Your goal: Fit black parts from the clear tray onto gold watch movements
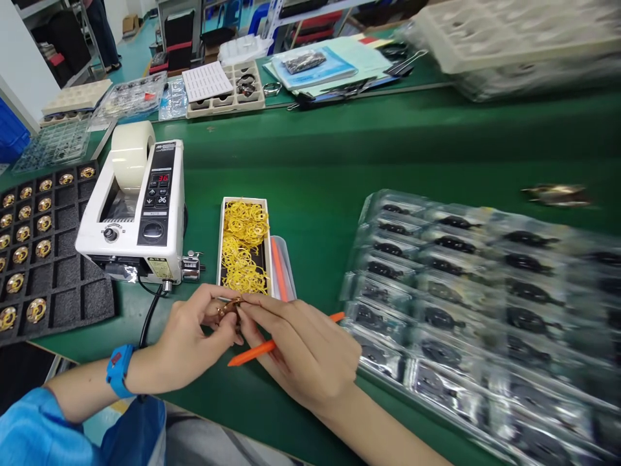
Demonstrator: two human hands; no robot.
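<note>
1. Hands: two are showing, a left hand [194, 336] and a right hand [310, 353].
2. Small metal piece [228, 309]: they're pinching just one.
3. Orange stick [252, 354]: one is poking out of that right hand, plus one orange strip [278, 266] is lying further up.
4. Blue wristband [119, 370]: one's being worn.
5. Tape dispenser [133, 244]: one is sitting there, carrying one tape roll [129, 155].
6. White box [245, 199]: one, and the yellow rings [245, 246] are tangling way too much to count.
7. Foam tray [92, 298]: one, and it's holding about seventeen gold pieces [36, 310], edge cut off.
8. Black parts [528, 262]: at least twenty are showing, blurring rightward.
9. Background person [103, 32]: one's standing around.
</note>
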